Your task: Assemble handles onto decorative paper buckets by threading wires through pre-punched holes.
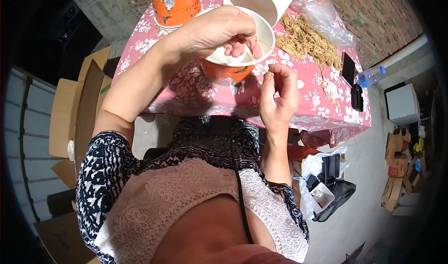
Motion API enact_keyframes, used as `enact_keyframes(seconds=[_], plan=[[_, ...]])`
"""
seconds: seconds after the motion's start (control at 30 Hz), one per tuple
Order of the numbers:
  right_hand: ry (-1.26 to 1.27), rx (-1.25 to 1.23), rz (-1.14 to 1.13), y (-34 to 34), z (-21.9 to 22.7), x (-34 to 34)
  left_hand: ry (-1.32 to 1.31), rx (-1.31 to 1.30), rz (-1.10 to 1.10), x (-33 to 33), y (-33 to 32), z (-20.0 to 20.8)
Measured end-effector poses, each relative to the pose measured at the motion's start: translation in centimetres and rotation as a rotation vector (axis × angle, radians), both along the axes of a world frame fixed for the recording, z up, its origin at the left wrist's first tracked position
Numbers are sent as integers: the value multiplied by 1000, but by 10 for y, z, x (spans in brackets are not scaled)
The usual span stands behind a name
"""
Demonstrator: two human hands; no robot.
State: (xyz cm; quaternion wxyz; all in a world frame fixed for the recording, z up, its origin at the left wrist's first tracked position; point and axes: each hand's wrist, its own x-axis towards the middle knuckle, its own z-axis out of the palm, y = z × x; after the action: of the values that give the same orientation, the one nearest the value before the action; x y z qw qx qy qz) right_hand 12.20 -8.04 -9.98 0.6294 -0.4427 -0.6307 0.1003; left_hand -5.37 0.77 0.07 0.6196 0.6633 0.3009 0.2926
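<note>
An orange paper bucket (227, 72) with a white inside and a white rim stands at the table's near edge. My left hand (228, 33) reaches over its mouth, fingers curled and pinching a thin tan cord (253, 54) by the right side of the rim. Just right of the bucket is my right hand (281, 91), its thumb and forefinger closed on the cord near the rim. A loose bundle of the same tan cord (310, 42) lies on the table to the right. Curled fingers partly hide where the cord meets the bucket.
Behind stands a tilted white bucket (259, 0), with stacked orange buckets (175, 7) at the left. Clear plastic wrap (322, 21), a phone (347, 69) and a water bottle (370, 76) lie on the right of the pink floral tablecloth (186, 93). Cardboard boxes (65, 114) flank the table.
</note>
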Motion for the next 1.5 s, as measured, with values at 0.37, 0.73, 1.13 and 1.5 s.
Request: enact_keyframes(seconds=[0.37,0.73,1.13,1.5], plan=[[-13,64,151,9,30,21,-33,-46,-15,0,-1,-10],[-327,316,229,56,62,14,34,81,-119,7,-3,-12],[-225,117,102,33,32,17,61,99,-95,6,-5,-11],[-259,286,87,27,33,4,-41,-36,-72,3,2,-20]])
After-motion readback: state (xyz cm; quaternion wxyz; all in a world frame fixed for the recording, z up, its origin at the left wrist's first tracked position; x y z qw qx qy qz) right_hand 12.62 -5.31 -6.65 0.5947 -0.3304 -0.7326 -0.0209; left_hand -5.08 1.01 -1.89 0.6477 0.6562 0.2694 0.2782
